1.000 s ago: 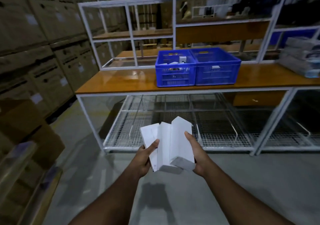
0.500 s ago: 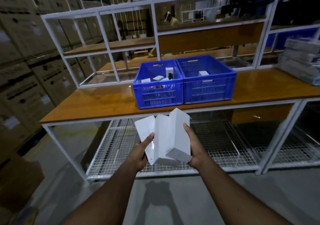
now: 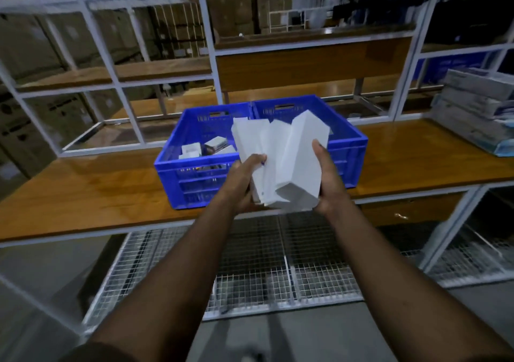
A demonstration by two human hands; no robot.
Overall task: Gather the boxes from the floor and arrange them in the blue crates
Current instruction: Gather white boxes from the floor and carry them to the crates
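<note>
Both forearms are reaching forward from the bottom edge of the head view. The left hand [image 3: 240, 179] is gripping the left side of a fanned bundle of white rectangular cardboard boxes [image 3: 281, 161], thumb curled over the front face. The right hand [image 3: 325, 179] is clamping the bundle's right side, thumb lying up along the outermost box; its other fingers are hidden behind the boxes. At least three boxes are showing. Their long axes are running up and away from the person, short end faces pointing down toward the camera, top ends spreading apart.

The bundle is hanging in the air in front of two blue perforated plastic crates: the left blue crate [image 3: 194, 178] and the right blue crate [image 3: 347, 144], touching side by side near the front edge of a brown wooden workbench top [image 3: 97, 194]. Small white boxes [image 3: 192, 150] are lying in the left crate; the right crate's inside is mostly covered.

A white wire-mesh lower shelf [image 3: 250, 272] is sitting under the bench. Grey flat packages [image 3: 478, 108] are stacked at the bench's right edge. White metal racking [image 3: 208, 44] is rising behind, with brown cartons [image 3: 33, 55] to the far left. Lighting is dim.
</note>
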